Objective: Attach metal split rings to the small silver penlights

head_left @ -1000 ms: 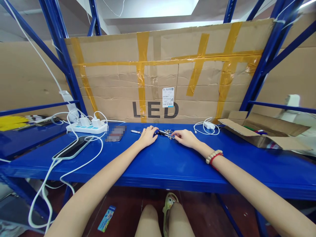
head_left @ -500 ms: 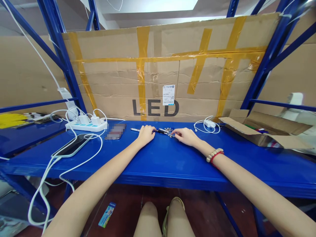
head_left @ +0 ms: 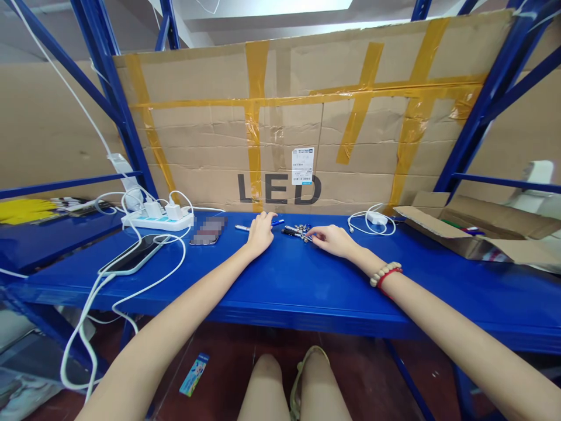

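Observation:
My left hand point(head_left: 261, 233) rests on the blue tabletop with its fingers stretched forward and apart. It covers part of one or more pens: a silver end point(head_left: 241, 227) sticks out on its left, a blue end point(head_left: 278, 222) on its right. Between my hands lies a black and silver pen point(head_left: 290, 233). Behind its tip is a small heap of shiny metal bits point(head_left: 302, 228). My right hand point(head_left: 332, 240) has its thumb and fingertips pinched at the front of this heap, beside the pen's silver end. What they grip is too small to make out.
To the left are a phone point(head_left: 134, 255) with white cables, a power strip point(head_left: 158, 220) with chargers, and a blurred-out device point(head_left: 209, 231). At the right stand a white charger with its cable point(head_left: 376, 218) and an open cardboard box point(head_left: 467, 237). A cardboard wall point(head_left: 210, 146) closes the back.
My left hand has drawn back left from the black pen's end, and a blue pen end now shows beside it. My right hand stays at the metal bits. The view has shifted slightly.

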### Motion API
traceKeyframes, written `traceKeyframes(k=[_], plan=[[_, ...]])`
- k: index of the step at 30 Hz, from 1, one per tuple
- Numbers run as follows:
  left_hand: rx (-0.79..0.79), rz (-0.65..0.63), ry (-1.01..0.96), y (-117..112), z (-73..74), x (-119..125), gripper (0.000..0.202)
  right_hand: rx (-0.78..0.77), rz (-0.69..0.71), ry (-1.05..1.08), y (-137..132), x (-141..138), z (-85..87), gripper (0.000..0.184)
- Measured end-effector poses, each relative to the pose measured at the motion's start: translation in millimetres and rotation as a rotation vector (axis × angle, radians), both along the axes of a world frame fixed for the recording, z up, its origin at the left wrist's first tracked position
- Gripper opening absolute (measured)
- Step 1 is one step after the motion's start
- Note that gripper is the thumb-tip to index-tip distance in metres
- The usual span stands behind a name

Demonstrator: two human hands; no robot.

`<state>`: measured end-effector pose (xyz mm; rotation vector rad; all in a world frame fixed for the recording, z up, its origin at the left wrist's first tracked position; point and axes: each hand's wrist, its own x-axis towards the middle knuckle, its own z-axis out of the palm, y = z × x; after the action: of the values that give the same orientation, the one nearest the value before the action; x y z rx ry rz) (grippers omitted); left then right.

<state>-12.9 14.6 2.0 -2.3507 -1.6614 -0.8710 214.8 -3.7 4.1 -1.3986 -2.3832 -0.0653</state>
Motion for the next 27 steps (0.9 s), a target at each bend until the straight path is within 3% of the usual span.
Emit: traceKeyframes(k=[6,9,17,27], plan=[[0.076,-0.427,0.017,8.0,-8.7,1.9,0.036,0.007,-0.023,-0.003,-2.4,-1.3,1.5,0.027],[0.055,-0.527,0.086,11.5,-13.7,4.3,0.032,0.002,-0.028,0.0,-3.6,-1.6,2.4,0.027],[-0.031,-0.487,0.23,13.2,-12.6,2.9,0.025,0.0,-0.016,0.012,-3.2,-0.7,2.4,0.027],[-0.015,-0.465,0.263,8.2,-8.4,3.6,0.024,0.007,-0.014,0.008,-3.4,-1.7,2.4,0.026]])
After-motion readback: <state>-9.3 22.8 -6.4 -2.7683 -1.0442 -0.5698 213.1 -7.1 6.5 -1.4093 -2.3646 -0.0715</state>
